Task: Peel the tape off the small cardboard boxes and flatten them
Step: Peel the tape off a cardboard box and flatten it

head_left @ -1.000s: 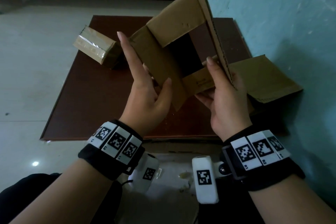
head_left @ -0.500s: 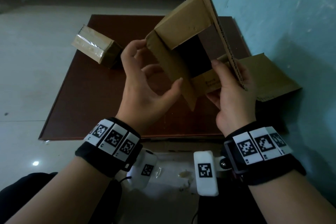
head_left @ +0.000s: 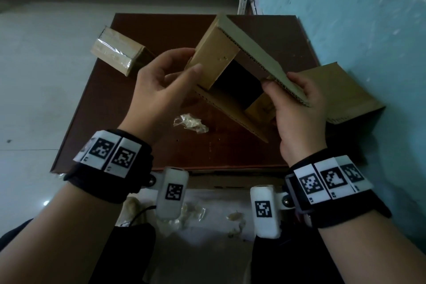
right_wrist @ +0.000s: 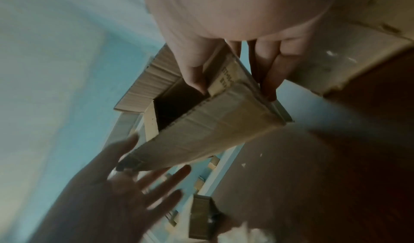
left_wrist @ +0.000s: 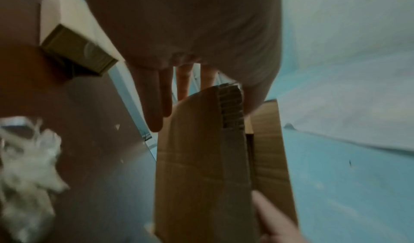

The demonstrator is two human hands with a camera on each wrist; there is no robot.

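I hold an opened cardboard box (head_left: 214, 60) in the air over the brown board (head_left: 115, 110), its flaps spread and its dark inside facing me. My left hand (head_left: 189, 62) takes the left flap between thumb and fingers; the left wrist view shows that flap's edge (left_wrist: 230, 105) between them. My right hand (head_left: 282, 90) pinches the box's right wall, thumb inside and fingers outside (right_wrist: 233, 87). A second small box (head_left: 117, 53), wrapped in clear tape, lies at the board's back left. A crumpled strip of peeled tape (head_left: 191, 122) lies on the board below the held box.
A flattened cardboard piece (head_left: 343, 97) lies on the board's right edge against the blue wall (head_left: 357, 18). More tape scraps (head_left: 191, 212) lie on the pale surface near my lap. Light floor tiles (head_left: 34, 76) run to the left.
My left hand went from straight raised fingers to curling onto the left flap. The box has turned and tilted between my hands. The crumpled tape on the board has come into view.
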